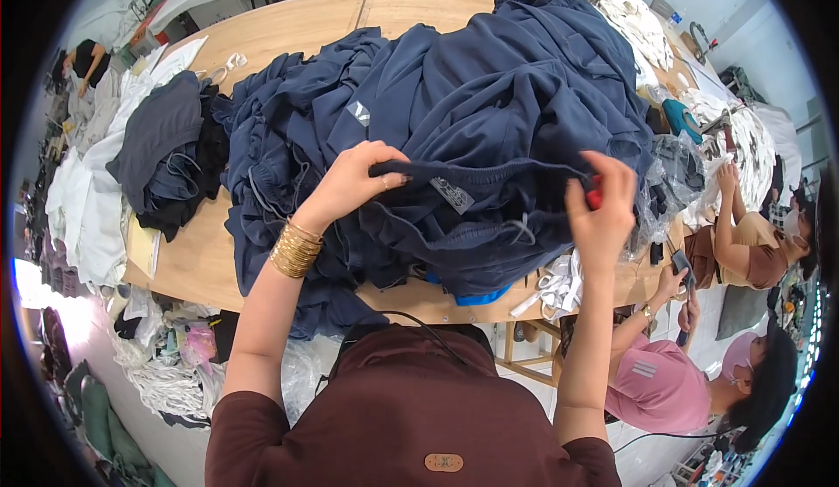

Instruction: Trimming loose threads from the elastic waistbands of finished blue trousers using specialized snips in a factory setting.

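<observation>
A pair of navy drawstring trousers [476, 255] is stretched between my hands, its elastic waistband spread wide. Inside the back of the band a grey label print [451, 195] shows, and a short cord [523, 227] hangs at the front. My left hand [358, 181] pinches the band's left end. At the right end my right hand [609, 212] is closed around the band's edge, with a small red object [595, 193] in its grasp, mostly hidden by the fingers. Beneath and beyond lies a large heap of navy garments [419, 85].
The wooden table [306, 28] carries dark folded clothes [166, 137] at left and white clothes [625, 28] at far right. White ties [559, 286] lie at the near edge. Two people work close by on the right, one in a pink shirt [664, 378]. Bagged scraps [175, 373] sit below left.
</observation>
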{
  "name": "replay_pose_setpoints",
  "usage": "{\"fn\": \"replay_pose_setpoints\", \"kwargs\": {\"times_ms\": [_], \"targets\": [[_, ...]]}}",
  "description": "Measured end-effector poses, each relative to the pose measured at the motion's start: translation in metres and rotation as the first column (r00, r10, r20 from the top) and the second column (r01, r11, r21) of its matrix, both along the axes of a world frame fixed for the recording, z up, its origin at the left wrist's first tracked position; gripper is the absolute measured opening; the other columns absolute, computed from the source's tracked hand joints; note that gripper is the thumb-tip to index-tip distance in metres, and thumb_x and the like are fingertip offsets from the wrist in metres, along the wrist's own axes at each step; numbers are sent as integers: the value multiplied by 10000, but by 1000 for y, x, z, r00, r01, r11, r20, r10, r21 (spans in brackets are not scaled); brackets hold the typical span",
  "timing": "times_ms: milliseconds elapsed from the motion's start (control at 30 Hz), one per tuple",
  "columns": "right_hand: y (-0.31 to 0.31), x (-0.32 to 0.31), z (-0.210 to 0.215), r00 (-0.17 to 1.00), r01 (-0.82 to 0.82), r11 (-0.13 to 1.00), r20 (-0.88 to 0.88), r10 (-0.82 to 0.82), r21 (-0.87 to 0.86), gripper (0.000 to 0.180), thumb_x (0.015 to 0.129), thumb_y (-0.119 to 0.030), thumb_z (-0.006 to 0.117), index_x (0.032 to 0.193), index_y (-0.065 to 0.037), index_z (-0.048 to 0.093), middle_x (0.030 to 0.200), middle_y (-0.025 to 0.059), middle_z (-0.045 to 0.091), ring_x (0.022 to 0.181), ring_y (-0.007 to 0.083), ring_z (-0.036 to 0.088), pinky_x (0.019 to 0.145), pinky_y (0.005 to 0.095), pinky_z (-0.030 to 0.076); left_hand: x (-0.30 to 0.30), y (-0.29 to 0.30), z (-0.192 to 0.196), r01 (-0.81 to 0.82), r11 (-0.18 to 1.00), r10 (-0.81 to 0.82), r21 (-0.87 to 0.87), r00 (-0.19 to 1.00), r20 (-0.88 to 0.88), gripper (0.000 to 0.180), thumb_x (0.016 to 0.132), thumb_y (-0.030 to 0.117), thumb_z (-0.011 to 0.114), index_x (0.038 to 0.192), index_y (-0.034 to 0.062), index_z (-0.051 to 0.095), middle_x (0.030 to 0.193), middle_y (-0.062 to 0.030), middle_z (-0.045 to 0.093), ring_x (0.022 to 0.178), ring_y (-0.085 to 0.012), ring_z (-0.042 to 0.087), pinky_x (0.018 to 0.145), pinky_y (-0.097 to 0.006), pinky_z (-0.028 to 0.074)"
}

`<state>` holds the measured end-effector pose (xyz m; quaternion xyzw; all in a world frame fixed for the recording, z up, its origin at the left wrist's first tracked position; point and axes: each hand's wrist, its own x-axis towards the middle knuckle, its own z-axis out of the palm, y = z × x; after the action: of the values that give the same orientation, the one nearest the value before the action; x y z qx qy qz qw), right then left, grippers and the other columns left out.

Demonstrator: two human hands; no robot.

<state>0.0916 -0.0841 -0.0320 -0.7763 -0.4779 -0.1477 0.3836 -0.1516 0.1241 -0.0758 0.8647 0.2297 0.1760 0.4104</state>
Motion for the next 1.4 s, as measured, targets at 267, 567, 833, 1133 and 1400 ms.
{"fn": "replay_pose_setpoints", "kwargs": {"times_ms": [267, 567, 833, 1133, 1400], "targets": [[28, -25, -13, 617, -490, 868, -674, 407, 75, 73, 823, -79, 665, 856, -18, 642, 735, 23, 611, 718, 56, 549, 646, 198, 425, -2, -31, 46, 204, 865, -104, -459, 967, 234, 187, 870, 163, 635, 917, -11, 584, 800, 21, 557, 786, -52, 472, 730, -211, 412], [-4, -43, 31, 325, -383, 840, -795, 512, 384, 75, 856, -43, 613, 808, 13, 600, 751, -39, 554, 704, 26, 467, 657, 171, 361, -20, -57, 66, 322, 708, -169, -628, 941, 292, 283, 902, 176, 611, 1103, -20, 577, 896, 49, 573, 806, -14, 471, 730, -175, 416], [-9, -49, 27, 408, -398, 862, -780, 474, 315, 63, 876, -25, 585, 828, 13, 601, 763, -43, 562, 725, 20, 480, 637, 173, 369, -19, -68, 58, 355, 587, -86, -728, 921, 379, 282, 897, 122, 588, 1129, -38, 567, 974, 18, 599, 875, -31, 512, 806, -191, 433], [-10, -88, 35, 806, -425, 894, -391, 445, 141, 264, 705, 99, 664, 929, -43, 661, 750, 70, 544, 638, 169, 551, 589, 245, 429, -11, -92, 54, 292, 529, 22, -797, 934, 357, 170, 898, 99, 583, 1020, -18, 599, 915, 24, 611, 827, -16, 527, 760, -189, 449], [-1, -94, 38, 816, -546, 838, -220, 534, 10, 288, 635, 74, 663, 890, -60, 664, 723, 55, 520, 589, 198, 569, 513, 277, 446, -11, -97, 63, 275, 589, -30, -760, 947, 319, 187, 871, 96, 616, 1022, -15, 610, 902, 18, 606, 817, -23, 525, 746, -189, 446]]}}
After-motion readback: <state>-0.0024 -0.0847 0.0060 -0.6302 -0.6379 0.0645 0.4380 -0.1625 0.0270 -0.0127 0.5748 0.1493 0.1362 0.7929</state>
